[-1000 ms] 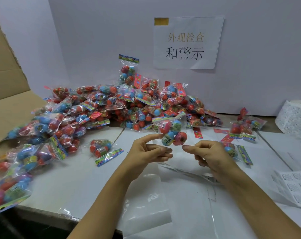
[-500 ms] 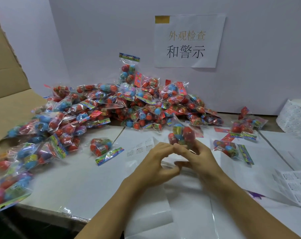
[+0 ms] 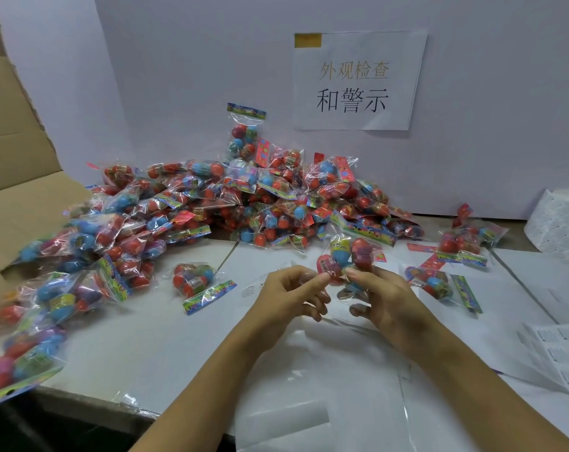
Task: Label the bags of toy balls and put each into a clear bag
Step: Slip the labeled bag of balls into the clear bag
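Both hands pinching one bag of toy balls above the table, in front of the pile.

Left hand (image 3: 289,295) and right hand (image 3: 379,296) are meeting close together, fingertips gripping the bag of toy balls (image 3: 345,257) at its lower end. Judged light, crinkly, slippery film over hard balls; the flat header strip is looking the surest hold. Clear bags (image 3: 309,386) are lying near-invisible on the table (image 3: 130,347); any label on the held bag is hard to make out.

label roll (image 3: 560,223) cut off at right edge, label print unreadable
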Demonstrator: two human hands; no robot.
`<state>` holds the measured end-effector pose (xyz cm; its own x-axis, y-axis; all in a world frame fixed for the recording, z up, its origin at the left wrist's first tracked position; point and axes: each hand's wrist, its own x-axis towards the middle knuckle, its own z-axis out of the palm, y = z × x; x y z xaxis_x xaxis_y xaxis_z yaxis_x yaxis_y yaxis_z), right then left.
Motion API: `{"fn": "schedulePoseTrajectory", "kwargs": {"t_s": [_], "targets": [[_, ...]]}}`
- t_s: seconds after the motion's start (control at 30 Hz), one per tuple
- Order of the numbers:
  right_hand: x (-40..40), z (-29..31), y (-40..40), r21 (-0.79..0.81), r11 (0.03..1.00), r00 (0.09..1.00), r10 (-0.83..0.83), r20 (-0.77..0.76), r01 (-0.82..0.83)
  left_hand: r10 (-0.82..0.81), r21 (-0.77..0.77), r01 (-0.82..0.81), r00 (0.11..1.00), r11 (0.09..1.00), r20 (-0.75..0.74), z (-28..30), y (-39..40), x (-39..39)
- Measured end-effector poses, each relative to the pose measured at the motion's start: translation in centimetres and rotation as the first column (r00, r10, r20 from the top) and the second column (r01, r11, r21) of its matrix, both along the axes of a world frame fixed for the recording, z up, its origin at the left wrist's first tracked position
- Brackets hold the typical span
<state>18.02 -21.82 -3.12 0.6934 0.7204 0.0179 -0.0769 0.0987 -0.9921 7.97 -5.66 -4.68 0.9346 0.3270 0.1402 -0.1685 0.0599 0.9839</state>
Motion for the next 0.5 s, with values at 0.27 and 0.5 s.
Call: {"fn": "schedulePoseTrajectory", "kwargs": {"t_s": [0.27,0.5], "targets": [[0.2,-0.8,0.2,-0.038,0.995,0.982,-0.083,0.168,0.09,-0.041,-0.03,0.042,0.998,0.999,0.05,0.3,-0.2,-0.4],[0.9,0.2,-0.1,0.055,0.998,0.999,-0.037,0.029,0.035,-0.075,-0.137,0.074,0.997,0.988,-0.001,1.0,0.3,-0.6]]}}
